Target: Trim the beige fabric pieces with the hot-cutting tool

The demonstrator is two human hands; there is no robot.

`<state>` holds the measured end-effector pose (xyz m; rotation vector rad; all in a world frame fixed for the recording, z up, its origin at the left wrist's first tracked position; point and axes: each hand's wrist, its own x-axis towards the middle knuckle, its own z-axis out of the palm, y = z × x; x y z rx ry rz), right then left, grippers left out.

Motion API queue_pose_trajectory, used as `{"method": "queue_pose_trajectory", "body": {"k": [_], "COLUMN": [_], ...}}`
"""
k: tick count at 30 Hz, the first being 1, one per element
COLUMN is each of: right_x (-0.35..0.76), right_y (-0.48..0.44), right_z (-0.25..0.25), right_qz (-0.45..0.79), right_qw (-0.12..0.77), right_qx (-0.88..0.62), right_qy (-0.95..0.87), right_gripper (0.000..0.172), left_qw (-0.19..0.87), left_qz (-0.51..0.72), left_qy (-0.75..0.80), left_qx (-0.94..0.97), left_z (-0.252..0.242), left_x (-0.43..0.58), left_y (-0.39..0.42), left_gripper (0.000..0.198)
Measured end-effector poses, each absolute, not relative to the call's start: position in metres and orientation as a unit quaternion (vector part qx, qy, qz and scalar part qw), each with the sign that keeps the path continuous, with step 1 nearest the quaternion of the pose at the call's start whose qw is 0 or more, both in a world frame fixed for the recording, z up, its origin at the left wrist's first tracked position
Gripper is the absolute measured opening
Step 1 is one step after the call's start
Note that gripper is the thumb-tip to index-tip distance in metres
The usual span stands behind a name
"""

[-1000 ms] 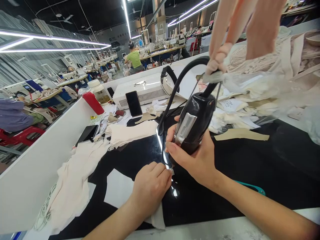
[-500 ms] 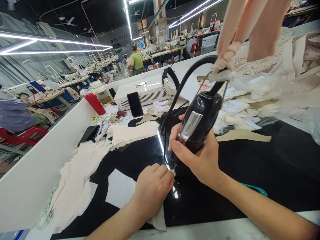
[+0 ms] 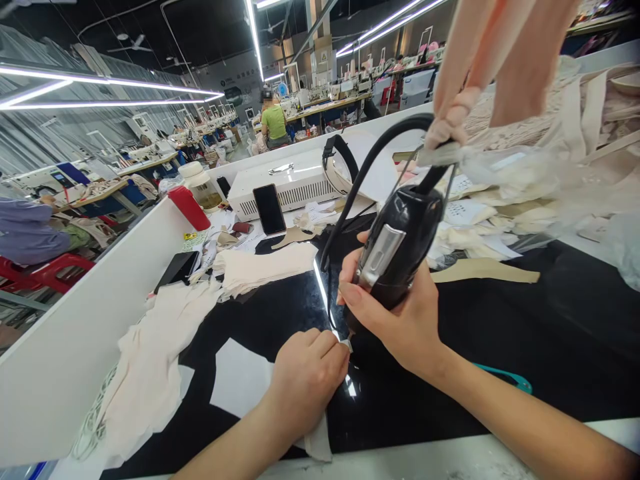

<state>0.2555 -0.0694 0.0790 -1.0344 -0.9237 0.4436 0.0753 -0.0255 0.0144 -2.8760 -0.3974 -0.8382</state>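
Head view: your right hand grips the black tool, its tip still pressed on the fabric strip your fisted left hand pins beside it; since a second ago the tool has tilted slightly, so work continues at that spot

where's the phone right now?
Head view, left of centre at the back of the table: the black phone leans upright against the white vented machine, right of the red bottle and behind the folded cream fabric.

Bright ceiling strip lights glare off the glossy black table — edges warped.
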Motion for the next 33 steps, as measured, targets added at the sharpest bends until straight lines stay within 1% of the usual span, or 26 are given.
{"method": "queue_pose_trajectory", "body": {"k": [5,12,15,23,25,29,33], "right_x": [0.255,0.253,0.253,0.255,0.254,0.252,0.251], "right_y": [-0.07,-0.07,-0.073,-0.081,-0.081,-0.08,-0.081], "right_z": [0.079,0.079,0.08,0.08,0.08,0.082,0.08], "right_qz": [0.207,0.195,0.201,0.202,0.199,0.195,0.197], "right_qw": [0.748,0.743,0.74,0.75,0.755,0.764,0.759], "right_qx": [-0.469,-0.469,-0.473,-0.475,-0.467,-0.435,-0.438], "right_qy": [-0.423,-0.436,-0.433,-0.413,-0.415,-0.435,-0.439], "right_gripper": [0.05,0.037,0.039,0.052,0.051,0.04,0.042], "left_qw": [0.053,0.045,0.038,0.03,0.029,0.025,0.022], "left_qz": [-0.277,-0.27,-0.268,-0.248,-0.245,-0.246,-0.252], "left_qy": [-0.131,-0.136,-0.137,-0.139,-0.138,-0.141,-0.144], "left_qx": [-0.951,-0.952,-0.953,-0.958,-0.959,-0.959,-0.957], "left_z": [0.014,0.013,0.015,0.018,0.018,0.016,0.015], "left_x": [0.075,0.076,0.075,0.071,0.07,0.07,0.072], "left_y": [-0.026,-0.025,-0.025,-0.025,-0.025,-0.023,-0.023], "left_gripper": [0.025,0.025,0.024,0.023,0.022,0.023,0.029]}}
